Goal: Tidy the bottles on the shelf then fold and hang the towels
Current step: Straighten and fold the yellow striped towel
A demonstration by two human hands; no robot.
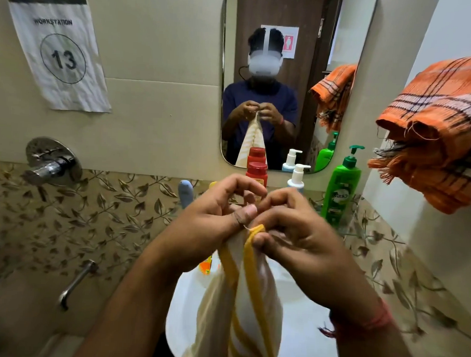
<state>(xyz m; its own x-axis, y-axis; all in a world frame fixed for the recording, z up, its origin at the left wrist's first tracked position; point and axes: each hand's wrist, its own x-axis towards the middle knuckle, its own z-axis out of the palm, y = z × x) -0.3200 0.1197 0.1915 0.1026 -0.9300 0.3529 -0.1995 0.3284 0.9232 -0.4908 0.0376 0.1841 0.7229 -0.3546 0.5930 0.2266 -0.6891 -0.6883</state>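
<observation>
Tiled wall (156,114), cream above and leaf-patterned brown below, fills the background. Mirror (296,45) at 12 o'clock reflects the person, who wears a headset and a dark shirt and holds the towel at chest height. Paper sign (58,49) at 10 o'clock reads "WORKSTATION 13". Orange checked towel (439,126) at 3 o'clock hangs folded against the right-hand wall, its frayed fringe facing the mirror; what carries it cannot be seen. White basin (302,332) lies at 6 o'clock, largely covered by the forearms and cloth.

White and yellow striped towel (239,301) hangs from centre frame down to 6 o'clock, gathered at its top edge between both hands. Left hand (216,218), just left of centre, has its fingers curled and its thumb pressed on the towel's upper corner. Right hand (289,230), touching the left at the fingertips, pinches the yellow border between thumb and fingers; a red thread band circles that wrist. The two hands block the view of the shelf behind them.

Green pump bottle (340,194) stands upright at 2 o'clock from the hands, with a white pump bottle (297,179) just beside it on its left and a red-capped bottle (257,174) left again. A pale blue bottle top (185,192) shows at 11 o'clock from the hands. Chrome wall valve (52,160) sits at 9 o'clock; chrome spout (76,282) lies below it at 8 o'clock.
</observation>
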